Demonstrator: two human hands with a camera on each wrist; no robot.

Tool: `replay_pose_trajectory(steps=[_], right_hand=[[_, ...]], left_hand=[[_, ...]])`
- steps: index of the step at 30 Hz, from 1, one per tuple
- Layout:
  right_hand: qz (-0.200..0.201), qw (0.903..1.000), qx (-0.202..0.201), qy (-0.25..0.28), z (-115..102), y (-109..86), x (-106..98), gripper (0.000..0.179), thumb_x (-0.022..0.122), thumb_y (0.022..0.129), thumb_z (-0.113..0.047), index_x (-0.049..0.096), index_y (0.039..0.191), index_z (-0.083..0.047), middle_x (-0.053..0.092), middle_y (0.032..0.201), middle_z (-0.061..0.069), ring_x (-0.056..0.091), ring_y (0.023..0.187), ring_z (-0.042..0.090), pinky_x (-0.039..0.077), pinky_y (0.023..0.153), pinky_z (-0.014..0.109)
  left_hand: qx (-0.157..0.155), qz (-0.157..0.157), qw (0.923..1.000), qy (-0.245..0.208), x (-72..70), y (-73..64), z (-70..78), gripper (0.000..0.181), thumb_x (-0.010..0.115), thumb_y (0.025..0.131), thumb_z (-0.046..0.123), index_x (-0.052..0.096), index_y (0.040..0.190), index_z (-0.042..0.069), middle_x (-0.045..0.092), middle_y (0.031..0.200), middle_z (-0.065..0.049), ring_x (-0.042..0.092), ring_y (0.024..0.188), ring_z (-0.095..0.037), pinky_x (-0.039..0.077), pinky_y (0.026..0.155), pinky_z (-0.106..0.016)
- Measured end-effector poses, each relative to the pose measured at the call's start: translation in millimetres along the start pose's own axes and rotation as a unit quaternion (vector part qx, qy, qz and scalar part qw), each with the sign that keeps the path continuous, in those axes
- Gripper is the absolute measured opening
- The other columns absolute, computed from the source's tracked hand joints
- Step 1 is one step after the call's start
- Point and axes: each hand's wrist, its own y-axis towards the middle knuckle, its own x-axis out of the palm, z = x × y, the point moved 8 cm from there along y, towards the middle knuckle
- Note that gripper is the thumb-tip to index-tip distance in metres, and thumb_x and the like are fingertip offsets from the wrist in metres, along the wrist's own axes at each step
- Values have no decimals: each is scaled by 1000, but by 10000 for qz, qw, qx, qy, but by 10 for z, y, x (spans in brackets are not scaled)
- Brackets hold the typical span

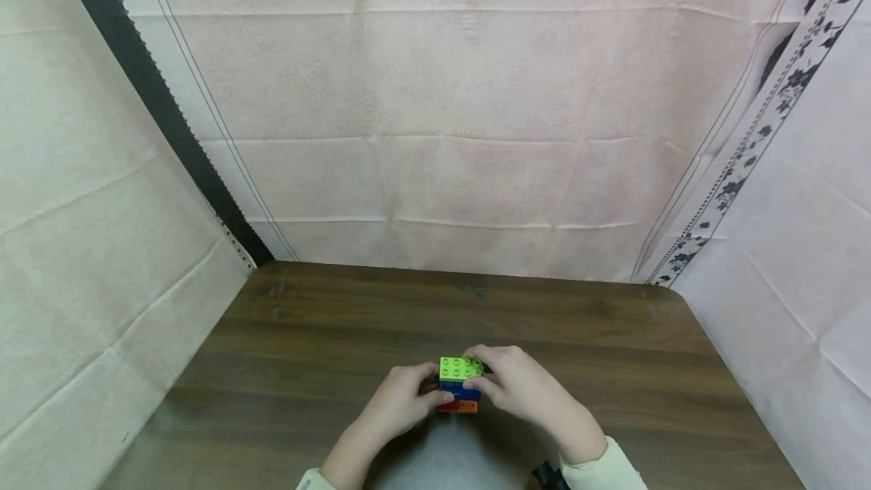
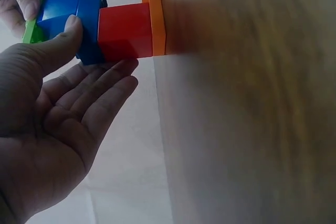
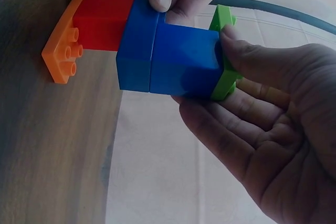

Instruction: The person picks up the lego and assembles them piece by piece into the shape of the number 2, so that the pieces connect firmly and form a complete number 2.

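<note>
A small stack of toy building bricks stands on the table. At its bottom is a flat orange brick [image 3: 64,59] with studs showing. On it sits a red brick [image 2: 125,31], then a thin blue brick [image 3: 135,51] and a thicker blue brick [image 3: 186,59]. A flat light green brick [image 1: 457,368] tops the stack. My left hand [image 1: 403,401] pinches the blue part, its thumb on the near face and its fingers along the side. My right hand [image 1: 519,386] grips the top, thumb at the green brick's edge and fingers on the opposite side.
The brown wooden table [image 1: 327,339] spreads around both hands. Pale cloth [image 1: 435,97] hangs at the back and on both sides of the table. A small black object [image 1: 550,476] is by the right sleeve.
</note>
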Motion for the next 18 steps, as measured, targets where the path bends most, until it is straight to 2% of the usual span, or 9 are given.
replay_pose_trajectory(steps=[3,6,10,18], right_hand=[[-41,9999,80,69,15,-6,3,29,73,94,-23,66,120,-11,71,102,-3,60,78,-1,53,69,22],[-44,9999,108,119,18,-9,3,29,73,94,-24,67,120,-11,72,102,-3,60,78,-1,53,69,22],[-5,9998,103,141,10,-5,-7,28,73,94,-24,67,118,-10,72,102,-2,60,78,-1,53,68,22],[-34,9997,169,158,-7,4,-28,27,74,94,-21,68,117,-9,72,100,1,60,76,-1,52,66,22]], left_hand=[[63,-29,9999,-108,11,-10,-18,33,74,92,37,70,116,15,72,103,7,68,93,-7,56,81,-30],[-5,-51,9991,-411,15,-18,-46,38,75,91,36,68,120,13,73,109,3,70,98,-11,57,83,-31],[-75,-45,9979,-647,7,-20,-74,35,76,91,36,68,119,16,73,108,4,70,98,-11,57,83,-31],[-32,-75,9970,-770,6,-3,-83,27,76,91,34,70,113,21,73,103,7,70,94,-8,57,79,-28]])
